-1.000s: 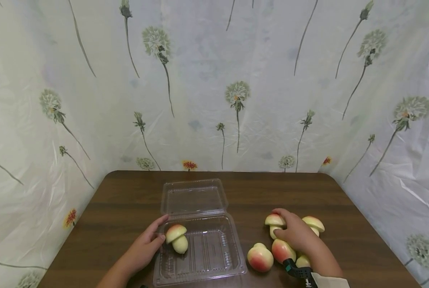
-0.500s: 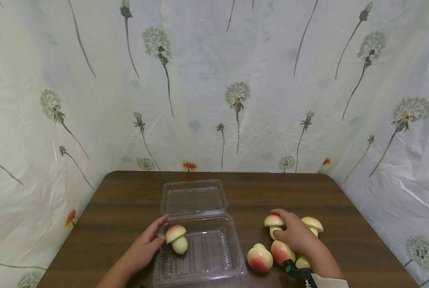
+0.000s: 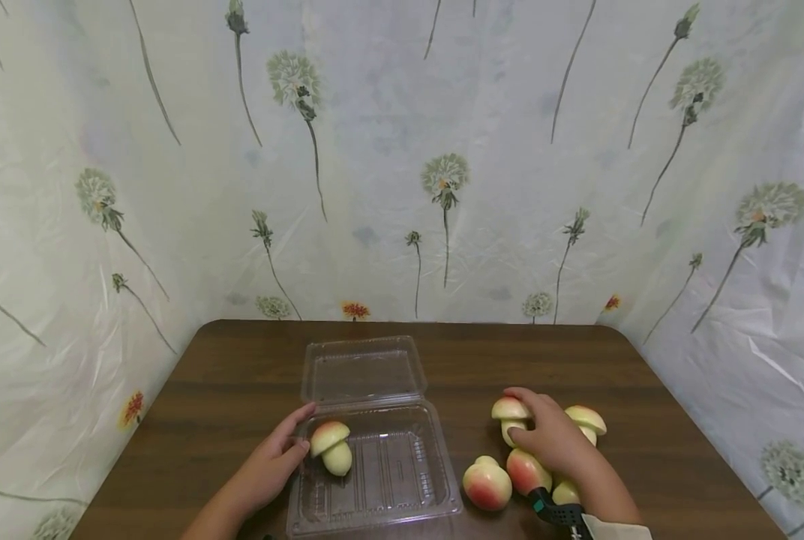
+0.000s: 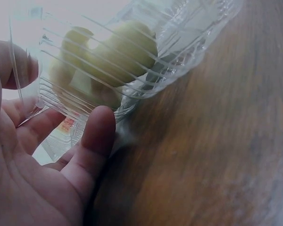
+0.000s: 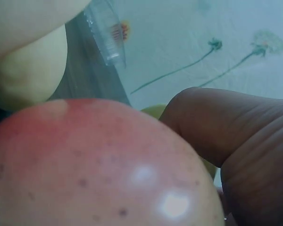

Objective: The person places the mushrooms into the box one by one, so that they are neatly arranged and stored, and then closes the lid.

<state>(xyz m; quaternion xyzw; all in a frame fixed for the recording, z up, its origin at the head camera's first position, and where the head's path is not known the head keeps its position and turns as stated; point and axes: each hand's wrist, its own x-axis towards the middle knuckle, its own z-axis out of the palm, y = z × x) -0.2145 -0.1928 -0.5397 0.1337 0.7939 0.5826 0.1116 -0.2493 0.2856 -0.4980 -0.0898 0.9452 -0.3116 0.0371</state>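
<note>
On the dark wooden table, a clear plastic clamshell container (image 3: 382,472) lies with its lid (image 3: 364,369) folded back. One toy mushroom (image 3: 334,450), red and pale yellow, lies tilted inside it at the left; the left wrist view shows it through the ribbed wall. My left hand (image 3: 270,465) holds the container's left edge, thumb and fingers on either side of the rim. To the right, my right hand (image 3: 553,435) grips another toy mushroom (image 3: 508,416), its fingers over the cap and thumb by the stem. The right wrist view is mostly filled by a red mushroom cap (image 5: 99,165).
Around my right hand are more toy mushrooms: one red-capped (image 3: 487,484) beside the container, one (image 3: 527,472) below the hand, one (image 3: 586,421) behind it, and one (image 3: 566,491) near the wrist. A dandelion-print curtain (image 3: 402,187) surrounds the table (image 3: 253,360).
My right hand and the mushroom in it have shifted slightly to the left. The left hand and the container have not visibly moved.
</note>
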